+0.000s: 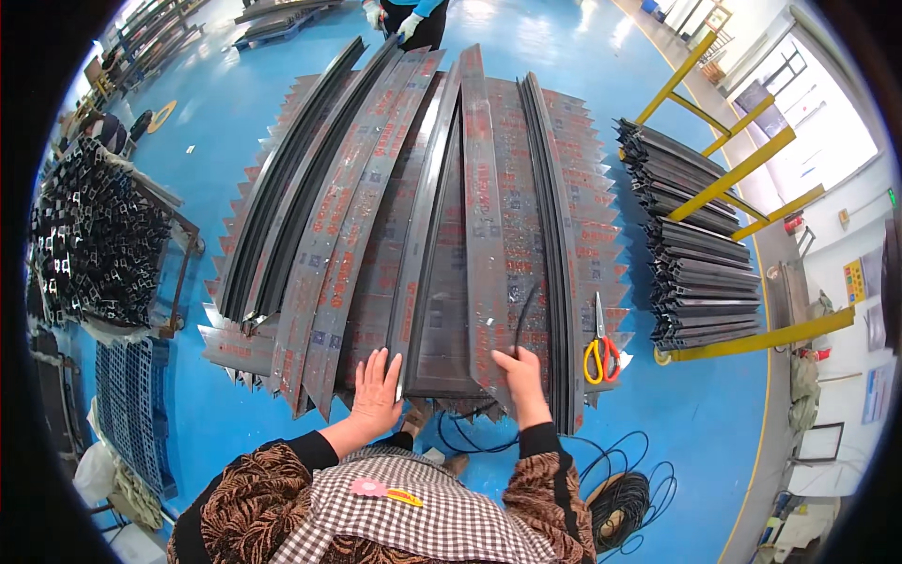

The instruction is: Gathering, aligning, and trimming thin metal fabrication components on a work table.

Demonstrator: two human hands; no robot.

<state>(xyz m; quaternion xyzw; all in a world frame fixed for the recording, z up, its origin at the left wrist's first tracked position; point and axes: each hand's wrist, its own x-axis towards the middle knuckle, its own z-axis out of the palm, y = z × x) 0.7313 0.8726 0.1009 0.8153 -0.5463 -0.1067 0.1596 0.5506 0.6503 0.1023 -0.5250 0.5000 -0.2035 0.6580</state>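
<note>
Long dark metal profiles (487,235) with grey printed protective film lie lengthwise on a stack in front of me. My left hand (378,390) lies on the near end of one profile (413,282), its fingers stretched out and holding nothing. At the near end of the profile to the right, my right hand (522,378) is closed around a thin black cord (522,315), which arcs up from the fist. What the curled fingers cover is hidden. Yellow-and-red-handled scissors (600,350) lie on the stack to the right of that hand.
A coil of black cord (622,508) lies on the blue floor at lower right, with loose loops beside it. Bundled profiles rest on a yellow rack (770,343) to the right and a cart (178,282) to the left. Across the stack, a gloved person (413,21) handles profiles.
</note>
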